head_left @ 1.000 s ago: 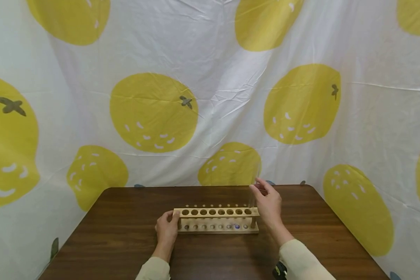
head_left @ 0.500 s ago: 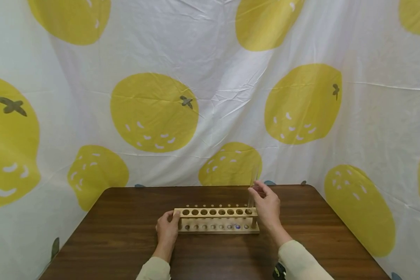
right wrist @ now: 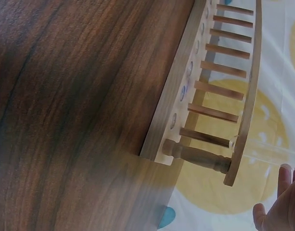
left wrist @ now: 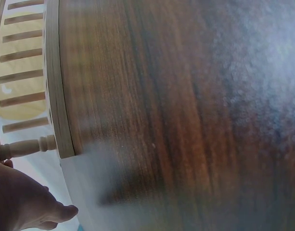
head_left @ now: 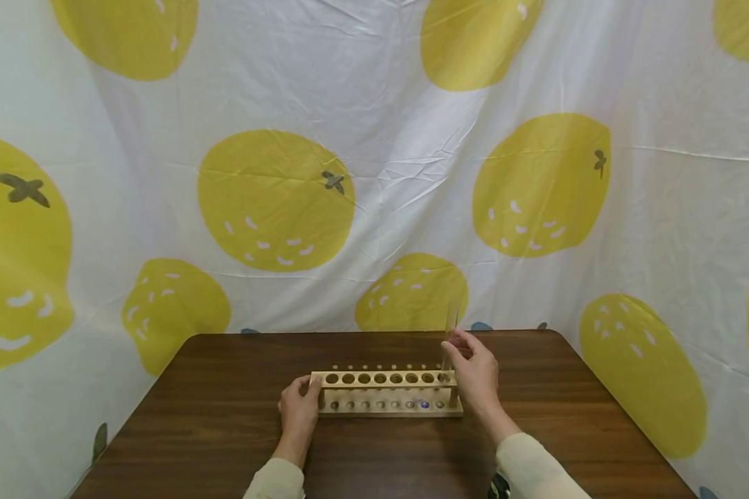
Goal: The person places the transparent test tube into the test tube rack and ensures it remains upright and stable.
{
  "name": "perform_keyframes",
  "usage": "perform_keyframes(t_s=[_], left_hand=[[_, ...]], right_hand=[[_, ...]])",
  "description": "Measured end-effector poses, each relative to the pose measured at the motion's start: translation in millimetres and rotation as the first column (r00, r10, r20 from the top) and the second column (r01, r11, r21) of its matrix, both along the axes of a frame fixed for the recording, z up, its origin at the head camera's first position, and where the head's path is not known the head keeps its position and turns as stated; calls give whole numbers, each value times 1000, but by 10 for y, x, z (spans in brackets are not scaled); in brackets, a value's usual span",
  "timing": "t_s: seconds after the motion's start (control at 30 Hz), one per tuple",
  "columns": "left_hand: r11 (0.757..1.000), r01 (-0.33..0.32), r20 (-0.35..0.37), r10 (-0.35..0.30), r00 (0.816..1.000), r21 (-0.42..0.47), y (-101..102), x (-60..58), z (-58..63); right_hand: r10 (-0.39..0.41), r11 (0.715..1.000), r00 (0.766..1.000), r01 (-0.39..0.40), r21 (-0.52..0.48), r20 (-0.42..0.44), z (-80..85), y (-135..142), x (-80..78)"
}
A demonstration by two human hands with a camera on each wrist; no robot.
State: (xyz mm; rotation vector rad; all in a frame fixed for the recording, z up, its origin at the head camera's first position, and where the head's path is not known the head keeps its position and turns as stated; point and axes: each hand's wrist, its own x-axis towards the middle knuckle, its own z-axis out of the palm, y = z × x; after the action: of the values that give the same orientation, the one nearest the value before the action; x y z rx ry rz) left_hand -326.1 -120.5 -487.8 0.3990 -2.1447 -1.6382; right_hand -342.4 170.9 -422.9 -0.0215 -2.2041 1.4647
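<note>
A wooden test tube rack (head_left: 390,414) stands on the table, with a row of holes in its upper board. My left hand (head_left: 297,407) grips the rack's left end, thumb near the top board. With thumb and fingertips my right hand (head_left: 477,378) pinches a clear test tube (head_left: 452,317) above the rack's right end. The tube is close to upright, tilted slightly. In the right wrist view its rounded lower end just pokes through the end hole of the upper board, well above the base. A small blue spot (head_left: 424,404) shows on the rack's base, near the right end.
Dark wood-grain table (head_left: 374,457) surrounds the rack. Behind it hangs a white cloth (head_left: 387,104) printed with yellow fruit. Several short drying pegs (head_left: 379,366) rise along the rack's far side. A dark object (head_left: 498,485) sits at the right sleeve.
My right hand has lowered slightly, and the test tube's lower end has gone from above the rack into the rightmost hole. The left hand keeps its grip on the rack.
</note>
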Motion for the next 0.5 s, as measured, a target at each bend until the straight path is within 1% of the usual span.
perform_keyframes(t_s=[0.23, 0.4, 0.5], left_hand=[[1000, 0, -5, 0, 1000, -16, -4, 4, -2], [1000, 3, -9, -3, 1000, -13, -6, 2, -17], [1000, 5, -11, -6, 1000, -5, -5, 1, -21]], right_hand=[[-22, 999, 1000, 21, 27, 8, -72, -6, 6], [-41, 998, 999, 41, 50, -6, -116, -8, 18], [-37, 997, 999, 37, 63, -3, -137, -4, 30]])
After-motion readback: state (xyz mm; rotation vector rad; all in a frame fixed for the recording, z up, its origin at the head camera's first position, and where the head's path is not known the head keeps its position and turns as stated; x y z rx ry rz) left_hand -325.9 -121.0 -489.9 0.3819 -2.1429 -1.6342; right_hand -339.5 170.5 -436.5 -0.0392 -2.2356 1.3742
